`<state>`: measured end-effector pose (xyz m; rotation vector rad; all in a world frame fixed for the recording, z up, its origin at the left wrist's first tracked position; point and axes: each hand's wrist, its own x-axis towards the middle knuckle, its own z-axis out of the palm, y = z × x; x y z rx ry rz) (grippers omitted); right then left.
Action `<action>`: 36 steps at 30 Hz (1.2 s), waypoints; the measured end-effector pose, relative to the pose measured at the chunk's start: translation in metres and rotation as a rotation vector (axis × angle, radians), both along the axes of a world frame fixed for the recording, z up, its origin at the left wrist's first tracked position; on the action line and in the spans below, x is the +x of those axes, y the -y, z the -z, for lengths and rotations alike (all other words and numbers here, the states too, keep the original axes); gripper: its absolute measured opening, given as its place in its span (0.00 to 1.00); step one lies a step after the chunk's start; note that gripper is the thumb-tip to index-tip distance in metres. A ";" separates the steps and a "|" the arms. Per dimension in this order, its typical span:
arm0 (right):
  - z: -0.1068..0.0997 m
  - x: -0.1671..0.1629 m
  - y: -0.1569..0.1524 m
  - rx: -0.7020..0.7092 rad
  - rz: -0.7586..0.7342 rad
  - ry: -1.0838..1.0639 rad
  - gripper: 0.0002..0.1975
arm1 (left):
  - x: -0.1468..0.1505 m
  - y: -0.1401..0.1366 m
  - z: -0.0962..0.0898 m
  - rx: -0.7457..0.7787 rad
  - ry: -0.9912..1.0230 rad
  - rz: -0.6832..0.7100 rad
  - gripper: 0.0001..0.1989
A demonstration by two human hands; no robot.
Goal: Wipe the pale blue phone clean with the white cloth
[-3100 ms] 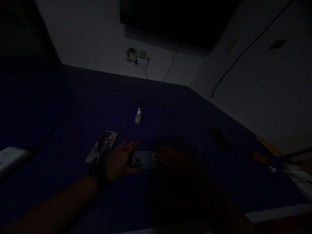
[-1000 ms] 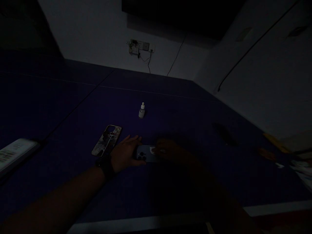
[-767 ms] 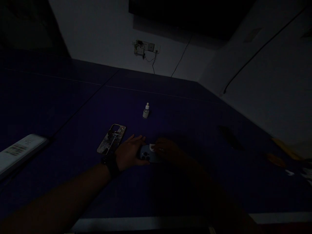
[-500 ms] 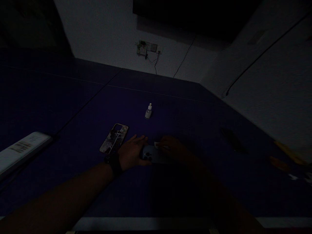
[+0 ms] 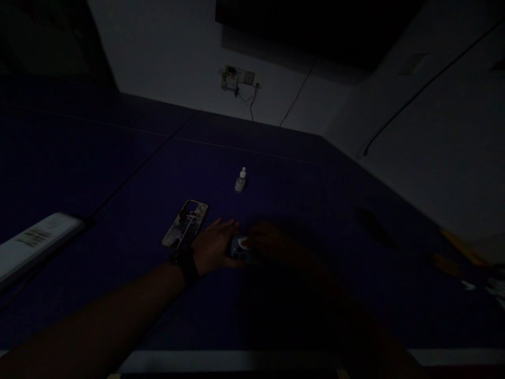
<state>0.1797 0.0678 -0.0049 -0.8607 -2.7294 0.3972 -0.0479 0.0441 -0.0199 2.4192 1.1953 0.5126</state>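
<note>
A blue-grey smartphone (image 5: 236,256) lies on the dark blue table, its camera side up. My left hand (image 5: 215,245), with a watch on the wrist, grips the phone's left end between thumb and fingers. Pinched in my right hand (image 5: 268,239) is a small white wiping pad (image 5: 243,242), pressed on the phone's back beside the camera lenses. Shadow and my right hand hide the phone's right part. Left of the phone lies a patterned phone case (image 5: 186,225). A small dropper bottle (image 5: 240,181) with a white top stands upright beyond my hands.
On the left is a white power strip (image 5: 43,239). A dark flat object (image 5: 373,225) lies to the right, too dim to name. Farther right are a yellow item (image 5: 463,246) and small white pieces. Wall sockets (image 5: 248,77) with cables are at the back.
My right hand has moved left along the phone with the white pad, which is now beside the camera lenses. My left hand has kept its place. The picture has become a little darker.
</note>
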 end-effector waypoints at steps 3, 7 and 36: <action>0.001 -0.011 -0.002 0.069 0.016 0.058 0.11 | 0.000 0.000 0.001 0.010 -0.004 0.006 0.40; 0.006 -0.022 -0.002 0.166 -0.061 0.091 0.11 | 0.000 0.000 0.002 0.014 -0.009 -0.001 0.44; -0.012 0.059 0.024 -0.190 0.388 0.084 0.19 | -0.002 -0.003 0.006 0.030 0.042 0.012 0.36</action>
